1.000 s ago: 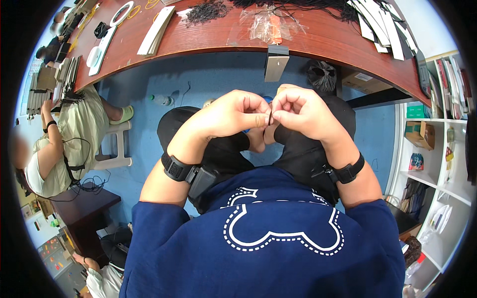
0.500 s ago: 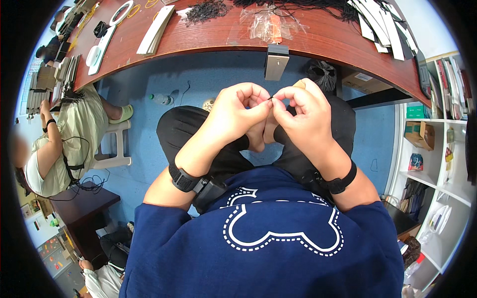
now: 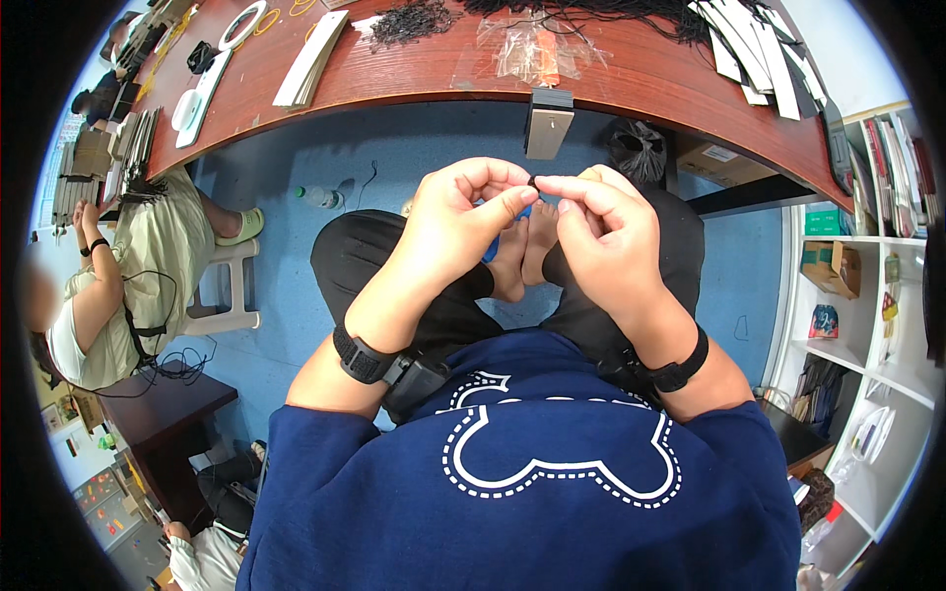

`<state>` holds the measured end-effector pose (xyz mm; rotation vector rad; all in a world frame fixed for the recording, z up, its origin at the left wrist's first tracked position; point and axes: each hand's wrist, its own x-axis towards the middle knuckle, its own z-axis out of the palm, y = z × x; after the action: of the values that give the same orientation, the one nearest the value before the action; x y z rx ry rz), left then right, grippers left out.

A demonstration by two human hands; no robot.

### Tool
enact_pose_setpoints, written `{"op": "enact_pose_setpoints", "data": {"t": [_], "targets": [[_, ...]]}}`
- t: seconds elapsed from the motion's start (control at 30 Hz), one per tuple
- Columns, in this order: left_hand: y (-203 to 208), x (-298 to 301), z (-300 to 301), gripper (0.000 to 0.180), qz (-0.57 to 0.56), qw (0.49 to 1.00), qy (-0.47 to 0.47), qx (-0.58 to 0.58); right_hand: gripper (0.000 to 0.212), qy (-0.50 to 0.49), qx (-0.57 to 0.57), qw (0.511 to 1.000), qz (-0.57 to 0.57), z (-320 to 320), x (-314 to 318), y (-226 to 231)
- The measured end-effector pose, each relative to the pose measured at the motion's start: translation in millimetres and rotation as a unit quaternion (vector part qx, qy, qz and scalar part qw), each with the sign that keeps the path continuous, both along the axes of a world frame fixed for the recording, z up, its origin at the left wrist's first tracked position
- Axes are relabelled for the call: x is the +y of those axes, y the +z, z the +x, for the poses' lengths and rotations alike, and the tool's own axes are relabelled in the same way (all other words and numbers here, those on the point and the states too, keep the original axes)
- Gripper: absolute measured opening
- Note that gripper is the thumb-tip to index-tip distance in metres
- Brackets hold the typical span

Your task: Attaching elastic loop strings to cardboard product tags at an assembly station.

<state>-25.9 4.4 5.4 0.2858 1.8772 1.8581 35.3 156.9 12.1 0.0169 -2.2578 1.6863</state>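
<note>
My left hand [image 3: 458, 212] is closed in a pinch above my knees, with a small black piece [image 3: 533, 182] between thumb and index fingertips. The piece is too small to tell its kind. Across from it, my right hand [image 3: 611, 222] reaches its index fingertip to the piece and touches it. The right thumb stands apart from that finger, and its other fingers are curled.
A reddish wooden table [image 3: 414, 74] spans the far side, bearing a pile of small black pieces [image 3: 414, 20], clear plastic bags [image 3: 517, 54] and white strips [image 3: 313, 59]. White shelves [image 3: 892, 369] stand at right. At left, a person [image 3: 108, 295] sits on a stool.
My right thumb has come away from the black piece, and its index finger has straightened toward it. Both hands have shifted slightly; the left keeps its pinch.
</note>
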Motion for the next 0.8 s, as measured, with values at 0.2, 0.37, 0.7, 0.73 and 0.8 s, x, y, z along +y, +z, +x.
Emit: {"op": "enact_pose_setpoints", "data": {"t": [0.2, 0.37, 0.7, 0.73, 0.8], "targets": [[2, -3, -3, 0.008, 0.01, 0.999, -0.032, -0.014, 0.018, 0.013, 0.014, 0.999, 0.037, -2, 5, 6], [3, -2, -2, 0.007, -0.079, 0.98, -0.052, 0.177, 0.016, 0.038, -0.072, 0.994, -0.067, -7, 11, -4], [19, 1, 1, 0.006, -0.175, 0.916, -0.036, 0.36, 0.005, 0.029, -0.107, 0.994, -0.022, -7, 7, -1], [21, 4, 4, 0.006, -0.187, 0.916, -0.028, 0.354, 0.005, 0.009, -0.091, 0.996, -0.011, -8, 6, -4], [23, 6, 7, 0.008, -0.201, 0.915, -0.019, 0.348, 0.005, -0.01, -0.074, 0.997, -0.001, -9, 4, -9]]}}
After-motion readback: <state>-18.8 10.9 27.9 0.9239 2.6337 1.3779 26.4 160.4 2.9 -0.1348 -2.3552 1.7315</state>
